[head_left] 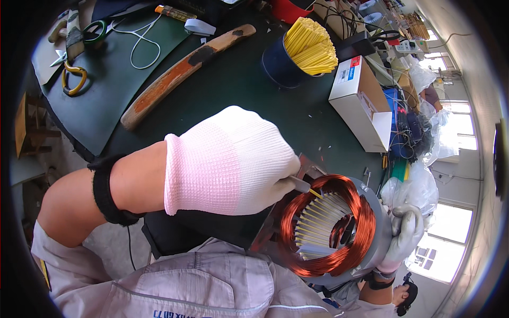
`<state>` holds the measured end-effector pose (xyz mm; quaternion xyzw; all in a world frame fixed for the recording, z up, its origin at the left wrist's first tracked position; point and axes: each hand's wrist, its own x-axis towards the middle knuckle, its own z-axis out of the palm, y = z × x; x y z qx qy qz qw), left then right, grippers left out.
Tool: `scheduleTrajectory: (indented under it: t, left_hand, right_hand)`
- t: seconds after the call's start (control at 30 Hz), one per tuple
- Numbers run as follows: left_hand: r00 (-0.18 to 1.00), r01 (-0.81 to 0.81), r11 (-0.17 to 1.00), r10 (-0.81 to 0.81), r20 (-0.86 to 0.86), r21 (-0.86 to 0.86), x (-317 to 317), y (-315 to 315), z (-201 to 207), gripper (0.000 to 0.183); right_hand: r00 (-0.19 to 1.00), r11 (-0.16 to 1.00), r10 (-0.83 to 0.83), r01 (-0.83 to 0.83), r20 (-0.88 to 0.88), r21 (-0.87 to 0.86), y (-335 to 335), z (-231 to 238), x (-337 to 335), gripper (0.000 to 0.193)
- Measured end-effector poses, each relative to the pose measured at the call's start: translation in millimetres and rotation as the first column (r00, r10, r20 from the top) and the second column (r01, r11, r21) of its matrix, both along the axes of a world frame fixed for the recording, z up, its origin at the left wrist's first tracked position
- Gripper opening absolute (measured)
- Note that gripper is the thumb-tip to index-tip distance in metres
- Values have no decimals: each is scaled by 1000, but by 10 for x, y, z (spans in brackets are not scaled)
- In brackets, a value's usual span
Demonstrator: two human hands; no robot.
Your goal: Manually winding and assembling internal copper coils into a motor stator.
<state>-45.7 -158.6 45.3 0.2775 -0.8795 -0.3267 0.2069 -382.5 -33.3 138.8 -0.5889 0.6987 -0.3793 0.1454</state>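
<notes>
My left hand (238, 164), in a white glove with a pink cuff, is closed in a pinch above the near-left rim of a motor stator (366, 249). A thin yellow stick (316, 194) pokes out from its fingertips toward the stator's bore. Thick copper windings (293, 238) ring the opening, and pale slot strips (313, 222) line the inside. On the stator's right outer side lies my right hand (405, 233), gloved in greyish white, its fingers bent against the grey casing. Part of its grip is hidden behind the casing.
Beyond the stator, a dark can (281, 66) holds many yellow sticks (313, 45). An open white box (360, 100) stands right of it. A worn wooden bar (185, 71), yellow-handled scissors (74, 79) and white cord (143, 45) lie left. Cables and plastic bags crowd the right.
</notes>
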Motion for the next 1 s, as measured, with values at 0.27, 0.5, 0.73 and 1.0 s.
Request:
scheduleTrajectory:
  t: [0.27,0.5,0.73,1.0]
  left_hand:
    - [985,161,984,-165,-43,-79,-316,-44,-77,16]
    - [985,160,971,-145,94,-180,-283,56,24,15]
    - [994,-108,909,90,-62,-403,44,24,437,16]
    - [842,-248,961,275,-463,120,-1213,888,1730,28]
  right_hand:
    - [999,999,22,-23,26,37,-34,35,-6,24]
    - [1000,998,-4,4,11,55,-21,40,18,23]
    - [993,935,110,-94,30,-341,229,-114,-35,19]
    - [867,758,493,-390,67,-523,86,356,106,48]
